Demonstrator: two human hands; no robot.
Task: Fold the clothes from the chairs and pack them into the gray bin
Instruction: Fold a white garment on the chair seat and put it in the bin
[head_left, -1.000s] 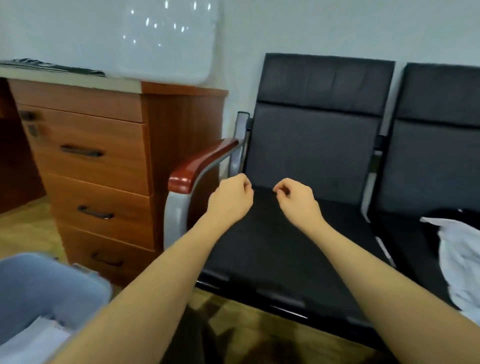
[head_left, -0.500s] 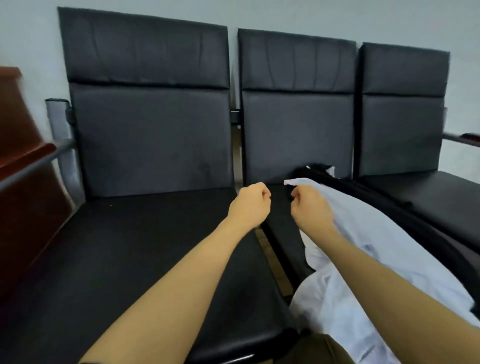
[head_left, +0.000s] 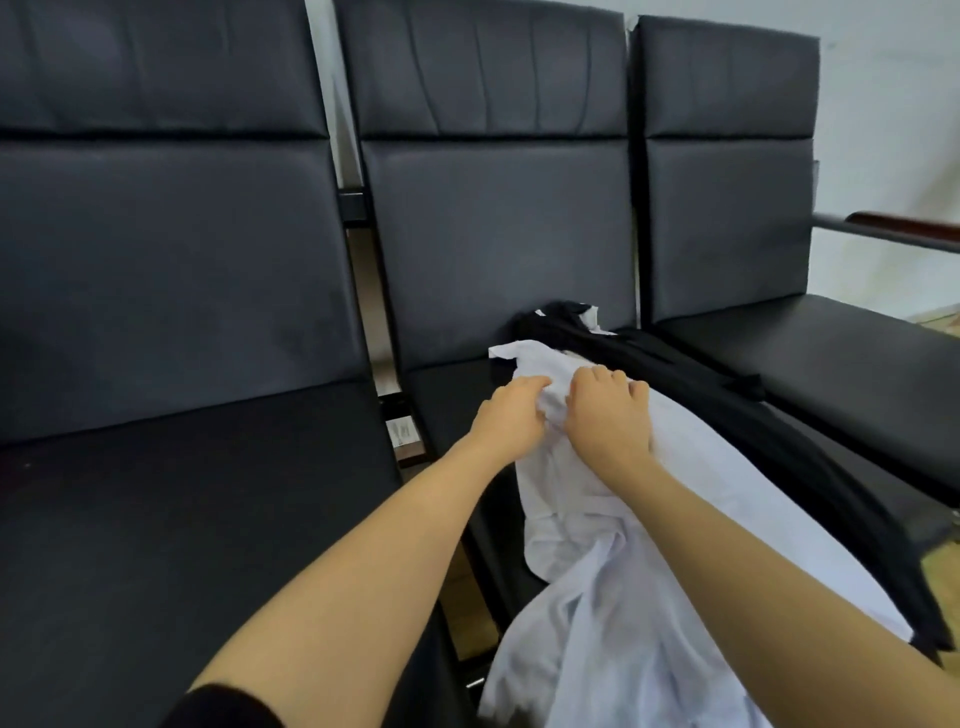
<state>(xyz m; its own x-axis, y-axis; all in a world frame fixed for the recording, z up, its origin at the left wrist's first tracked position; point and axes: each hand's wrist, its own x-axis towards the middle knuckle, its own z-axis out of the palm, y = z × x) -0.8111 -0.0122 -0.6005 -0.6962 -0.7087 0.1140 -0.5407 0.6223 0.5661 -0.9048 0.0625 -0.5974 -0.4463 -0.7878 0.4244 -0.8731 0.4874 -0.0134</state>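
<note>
On the middle black padded chair (head_left: 498, 249), the pale white shirt (head_left: 597, 597) lies atop a black garment (head_left: 727, 405); your left hand (head_left: 511, 415) and right hand (head_left: 608, 415), empty a moment ago, now pinch its upper edge: pickup begins.

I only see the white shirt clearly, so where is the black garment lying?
In the head view, the black garment lies on the middle chair seat, right of and partly under the white shirt that both hands grip.

Shirt (head_left: 597, 545) on middle chair (head_left: 493, 218); dark garment (head_left: 727, 405) right of shirt
</note>
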